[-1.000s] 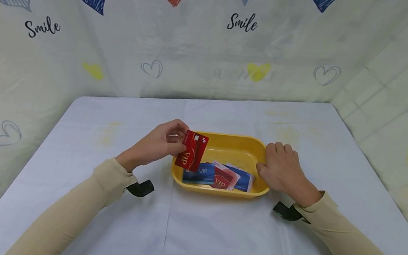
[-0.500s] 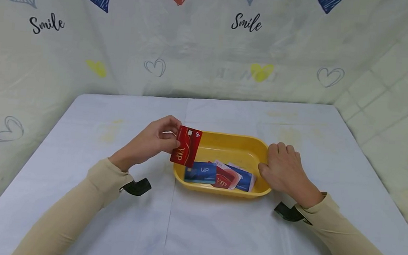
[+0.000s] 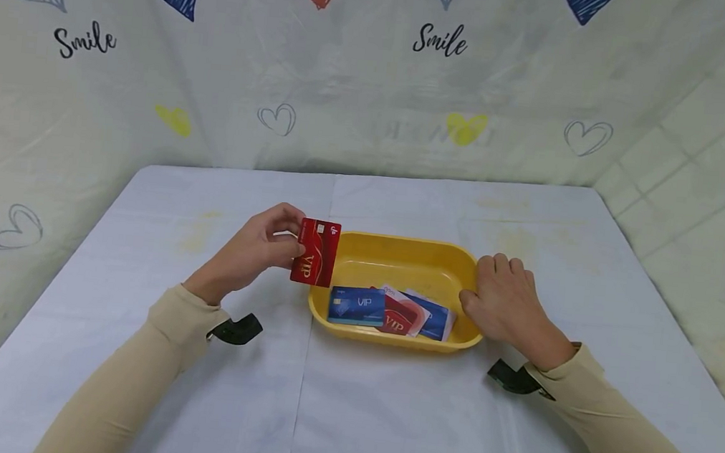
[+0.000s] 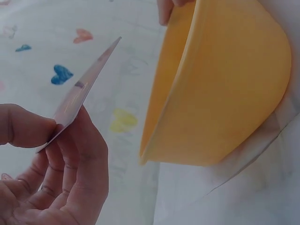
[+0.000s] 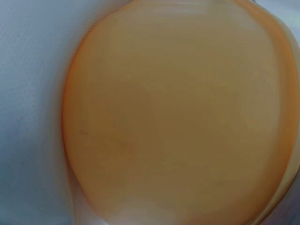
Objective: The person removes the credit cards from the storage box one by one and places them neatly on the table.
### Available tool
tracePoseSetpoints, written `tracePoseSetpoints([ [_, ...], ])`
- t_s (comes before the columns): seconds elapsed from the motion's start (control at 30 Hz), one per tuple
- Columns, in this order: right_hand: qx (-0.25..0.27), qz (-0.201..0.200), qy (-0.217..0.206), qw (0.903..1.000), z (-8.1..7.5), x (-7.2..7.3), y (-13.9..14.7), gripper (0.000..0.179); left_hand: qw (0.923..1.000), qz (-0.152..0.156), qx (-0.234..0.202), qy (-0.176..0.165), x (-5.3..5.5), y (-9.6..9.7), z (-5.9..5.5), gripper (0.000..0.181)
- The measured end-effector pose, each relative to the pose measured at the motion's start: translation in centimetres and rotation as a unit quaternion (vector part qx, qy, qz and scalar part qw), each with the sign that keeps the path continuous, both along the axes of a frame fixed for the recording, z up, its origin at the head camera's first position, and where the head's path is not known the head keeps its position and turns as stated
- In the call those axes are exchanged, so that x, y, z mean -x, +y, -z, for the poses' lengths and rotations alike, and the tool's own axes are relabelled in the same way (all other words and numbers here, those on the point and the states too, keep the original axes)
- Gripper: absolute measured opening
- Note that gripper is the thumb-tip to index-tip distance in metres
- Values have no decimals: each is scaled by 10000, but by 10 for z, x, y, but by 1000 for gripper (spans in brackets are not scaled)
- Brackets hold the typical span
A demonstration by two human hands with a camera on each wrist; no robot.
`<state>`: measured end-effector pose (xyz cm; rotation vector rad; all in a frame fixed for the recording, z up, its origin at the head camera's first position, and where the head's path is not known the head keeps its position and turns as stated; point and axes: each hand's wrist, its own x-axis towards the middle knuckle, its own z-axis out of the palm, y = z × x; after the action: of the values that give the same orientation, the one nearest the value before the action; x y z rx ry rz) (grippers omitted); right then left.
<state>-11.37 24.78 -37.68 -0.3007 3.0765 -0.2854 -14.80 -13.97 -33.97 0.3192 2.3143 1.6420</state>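
Observation:
Between thumb and fingers, my left hand (image 3: 243,253) pinches a red VIP card (image 3: 316,253) over the left end of a yellow tray (image 3: 404,265). In the left wrist view the card (image 4: 86,89) stands tilted, edge toward the camera, apart from the tray wall (image 4: 225,84). My right hand (image 3: 514,304) grips the tray's right end, thumb at the inside of the rim. Inside the tray, near its front, lie a blue VIP card (image 3: 357,306), a red-and-pink card (image 3: 401,315) and another blue card (image 3: 437,321), overlapping. The tray's outer wall (image 5: 173,112) fills the right wrist view.
A white cloth (image 3: 359,413) covers the table under the tray. Behind the table hangs a pale sheet (image 3: 362,82) printed with hearts and lettering. A dark device (image 3: 237,328) sits at the left cuff, another (image 3: 513,378) at the right.
My left hand has moved left with the red VIP card, from above the cards to the tray's left end. The blue VIP card shows fully now. My right hand stays at the rim.

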Motion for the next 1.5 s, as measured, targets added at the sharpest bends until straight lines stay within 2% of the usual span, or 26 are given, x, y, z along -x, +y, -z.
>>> tracePoseSetpoints([
  [0.2,-5,11,-8,10000,0,0,0,23,9997,-228,-73,-72,1,-5,1,43],
  [0.4,-12,57,-56,10000,0,1,-1,25,9995,-271,-169,-87,2,-8,2,44],
  [0.6,-12,61,-23,10000,0,1,-1,25,9990,-373,-183,-131,4,-13,7,45],
  [0.97,17,51,-29,10000,1,2,0,25,9963,-618,-506,-322,7,-24,13,47],
  [1.23,58,32,-32,10000,3,3,-1,24,9924,-920,-633,-515,12,-34,20,45],
  [1.5,41,47,-32,10000,2,2,-1,25,9897,-923,-857,-680,15,-40,27,46],
])
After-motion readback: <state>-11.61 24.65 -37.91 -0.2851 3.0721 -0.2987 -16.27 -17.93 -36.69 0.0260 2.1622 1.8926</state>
